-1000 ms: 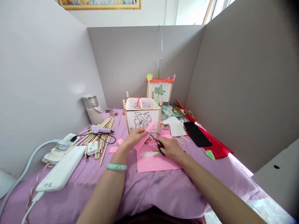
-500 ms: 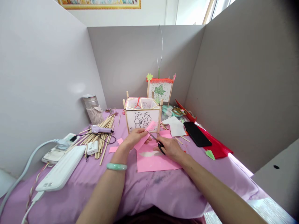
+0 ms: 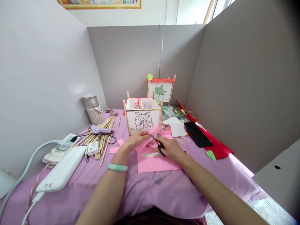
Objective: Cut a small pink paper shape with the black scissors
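Pink strip (image 3: 142, 146) slightly lower in left hand (image 3: 136, 140).

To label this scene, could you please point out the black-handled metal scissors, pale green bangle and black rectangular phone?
Black-handled scissors (image 3: 160, 145): head view, handle.
Green bangle (image 3: 117, 167): head view, outer surface.
Black phone (image 3: 198, 134): head view, upper face.

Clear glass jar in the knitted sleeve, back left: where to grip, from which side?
I'd grip the beige knitted sleeve around the lower half of the clear glass jar, coming from its right: the round body suits a wrapping grasp, and the grey panel rises close on its left.
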Demonstrator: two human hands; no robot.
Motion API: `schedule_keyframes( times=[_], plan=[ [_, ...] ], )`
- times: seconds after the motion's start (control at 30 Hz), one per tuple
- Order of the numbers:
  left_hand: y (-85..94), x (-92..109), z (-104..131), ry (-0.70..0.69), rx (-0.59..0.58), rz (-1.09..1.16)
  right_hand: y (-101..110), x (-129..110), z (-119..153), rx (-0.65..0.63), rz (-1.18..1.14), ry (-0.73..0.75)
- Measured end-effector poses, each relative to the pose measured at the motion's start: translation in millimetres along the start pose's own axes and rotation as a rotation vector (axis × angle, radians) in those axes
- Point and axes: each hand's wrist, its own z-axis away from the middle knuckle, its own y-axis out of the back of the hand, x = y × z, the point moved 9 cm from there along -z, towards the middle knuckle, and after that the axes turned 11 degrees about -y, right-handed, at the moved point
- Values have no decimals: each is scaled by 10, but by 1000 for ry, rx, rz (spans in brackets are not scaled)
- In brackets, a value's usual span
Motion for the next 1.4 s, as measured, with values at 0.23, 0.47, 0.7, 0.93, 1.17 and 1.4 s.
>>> schedule_keyframes(
  times=[0.23,0.47,0.7,0.93,1.17,1.4],
  plan=[
    [-11,11,5,2,-9,14,5,2,-5,-2,12,-23],
    [-3,-19,-8,-3,-25,27,8,6,-9,-2,11,-18],
    [-4,-13,1,0,-29,32,23,-3,-6,17,3,-4],
    [-6,-8,3,-5,-36,25,19,7,-8,5,-7,-13],
    [-8,4,1,-26,-53,10,15,1,-3,2,-12,1],
    [2,1,-9,-19,-28,8,11,9,1,-1,-27,2]
  ],
)
